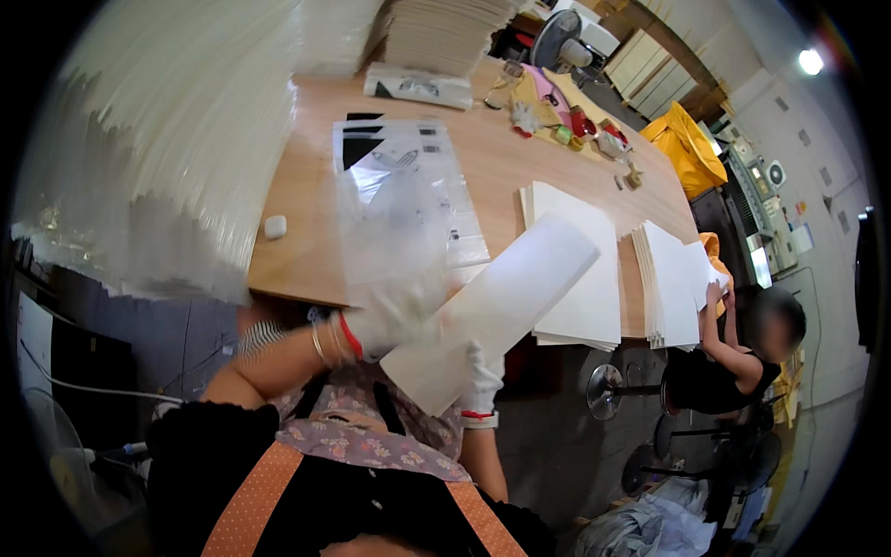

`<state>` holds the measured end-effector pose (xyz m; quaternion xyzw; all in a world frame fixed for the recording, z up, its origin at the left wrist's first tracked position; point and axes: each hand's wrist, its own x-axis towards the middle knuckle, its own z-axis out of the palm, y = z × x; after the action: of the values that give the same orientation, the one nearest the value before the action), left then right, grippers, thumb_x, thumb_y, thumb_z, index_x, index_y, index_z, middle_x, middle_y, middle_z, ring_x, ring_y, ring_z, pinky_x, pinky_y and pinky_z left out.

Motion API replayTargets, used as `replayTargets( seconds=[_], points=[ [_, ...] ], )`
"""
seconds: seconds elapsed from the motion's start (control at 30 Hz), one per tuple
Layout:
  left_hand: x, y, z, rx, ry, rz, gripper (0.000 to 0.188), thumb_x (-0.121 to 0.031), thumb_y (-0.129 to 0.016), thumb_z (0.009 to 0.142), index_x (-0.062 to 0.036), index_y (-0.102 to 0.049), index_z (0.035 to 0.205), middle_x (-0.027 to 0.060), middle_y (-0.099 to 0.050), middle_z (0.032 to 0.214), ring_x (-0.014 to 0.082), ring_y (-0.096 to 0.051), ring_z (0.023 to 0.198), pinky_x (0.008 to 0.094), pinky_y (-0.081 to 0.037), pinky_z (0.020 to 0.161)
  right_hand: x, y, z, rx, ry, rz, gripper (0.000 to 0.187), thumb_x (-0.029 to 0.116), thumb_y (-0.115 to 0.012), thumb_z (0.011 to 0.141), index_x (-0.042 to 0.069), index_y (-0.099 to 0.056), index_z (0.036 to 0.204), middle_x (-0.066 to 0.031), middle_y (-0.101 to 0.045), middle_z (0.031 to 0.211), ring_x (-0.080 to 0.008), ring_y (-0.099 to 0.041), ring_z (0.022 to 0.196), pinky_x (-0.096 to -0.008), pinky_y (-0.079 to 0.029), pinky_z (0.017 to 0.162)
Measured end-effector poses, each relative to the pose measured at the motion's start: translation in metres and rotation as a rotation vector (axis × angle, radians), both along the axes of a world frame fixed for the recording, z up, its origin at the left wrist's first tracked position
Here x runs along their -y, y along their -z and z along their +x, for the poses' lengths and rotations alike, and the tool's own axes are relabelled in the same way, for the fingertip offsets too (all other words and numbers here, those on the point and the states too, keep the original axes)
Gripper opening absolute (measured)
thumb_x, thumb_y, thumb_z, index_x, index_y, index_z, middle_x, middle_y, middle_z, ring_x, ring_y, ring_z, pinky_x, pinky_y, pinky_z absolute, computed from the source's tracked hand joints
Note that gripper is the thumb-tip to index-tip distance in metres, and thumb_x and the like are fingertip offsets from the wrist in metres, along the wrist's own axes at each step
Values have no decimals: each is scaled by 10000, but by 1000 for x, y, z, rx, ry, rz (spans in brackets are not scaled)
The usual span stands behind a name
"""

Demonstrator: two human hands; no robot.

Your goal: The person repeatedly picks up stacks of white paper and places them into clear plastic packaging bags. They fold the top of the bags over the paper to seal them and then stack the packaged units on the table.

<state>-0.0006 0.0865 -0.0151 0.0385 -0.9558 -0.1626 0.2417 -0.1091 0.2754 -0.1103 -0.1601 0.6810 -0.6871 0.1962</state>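
Note:
A long white sheet (524, 288), paper or thin card, slants across the table's near edge in front of me. My right hand (484, 376), in a white glove with a red cuff, grips its near right edge. My left hand (394, 316), gloved alike, is smeared by motion at the sheet's left side, so its fingers do not show clearly. Beyond it lies a pile of clear printed plastic bags (455, 200) with black corners. Something translucent blurs between the left hand and this pile; I cannot tell whether the hand touches it.
Right of my sheet lies a stack of white sheets (580, 251), with another white stack (659, 288) beyond. A co-worker (742, 362) handles paper there. Tall plastic-wrapped stacks (167, 139) stand at left. A small white object (276, 226) sits on the wooden table (306, 167). Tape rolls (583, 125) lie far back.

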Motion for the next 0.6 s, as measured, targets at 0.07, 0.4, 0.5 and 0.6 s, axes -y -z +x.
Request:
replayTargets(
  seconds=[0.07, 0.4, 0.5, 0.6],
  points=[
    [47, -14, -7, -400, -449, -308, 573, -253, -646, 788, -36, -466, 1286, 213, -583, 1140, 338, -560, 1077, 426, -423, 950, -20, 12, -20, -16, -42, -142, 271, 101, -654, 860, -33, -579, 1084, -92, -652, 1010, -147, -614, 870, -276, -502, 761],
    [148, -15, -53, -240, 262, 1607, 393, -251, -566, 918, -24, -510, 1234, 95, -584, 1193, 148, -607, 822, 316, -490, 827, -31, -72, -40, -1034, -199, 445, 294, 57, -654, 783, 76, -633, 1075, -124, -673, 987, -263, -665, 799, -337, -527, 712],
    [126, 25, -75, -237, -45, 662, 309, -214, -598, 844, -63, -563, 1111, 126, -616, 1071, 234, -618, 787, 343, -500, 778, 1, -80, -46, -1030, -404, 905, 310, 233, -632, 790, 124, -644, 1080, -142, -654, 972, -352, -640, 783, -420, -516, 682],
    [-1, -72, -59, 159, 26, -15, 136, -207, -617, 749, -104, -639, 836, 144, -635, 883, 309, -616, 859, 378, -501, 759, 44, -95, -50, -900, -647, 1308, 344, 338, -615, 801, 98, -620, 1048, -137, -637, 933, -351, -627, 765, -436, -503, 684]
  ],
)
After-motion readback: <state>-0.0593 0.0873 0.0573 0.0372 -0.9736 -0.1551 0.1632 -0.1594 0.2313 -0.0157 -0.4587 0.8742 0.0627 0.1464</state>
